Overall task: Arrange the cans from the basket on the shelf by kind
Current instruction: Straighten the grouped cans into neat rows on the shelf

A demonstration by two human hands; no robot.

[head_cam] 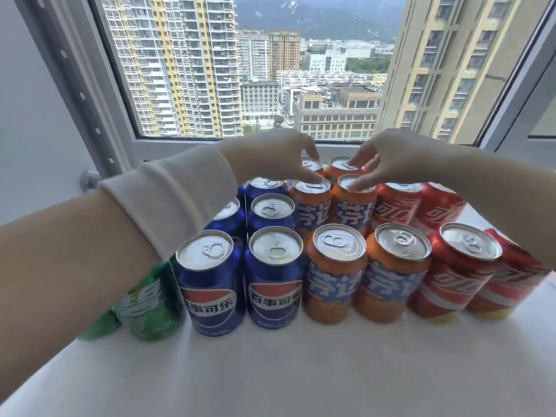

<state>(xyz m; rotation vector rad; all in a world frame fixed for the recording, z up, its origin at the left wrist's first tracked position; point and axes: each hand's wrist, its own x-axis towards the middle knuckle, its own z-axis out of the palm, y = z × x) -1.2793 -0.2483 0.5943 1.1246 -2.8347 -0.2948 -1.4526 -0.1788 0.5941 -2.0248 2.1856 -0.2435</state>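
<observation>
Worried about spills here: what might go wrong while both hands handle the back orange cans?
The white sleeve behind the left hand hangs just above the blue metal cans; pulling back might tip one.
It and the right hand touch only the tops of the orange metal cans; a push may topple them into the red metal cans.

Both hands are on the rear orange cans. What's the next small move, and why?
Probably square up the rear orange cans, then lift off: fingers of the left hand and right hand rest on their tops, and the blue cans and red cans flanking them already stand in columns.
</observation>
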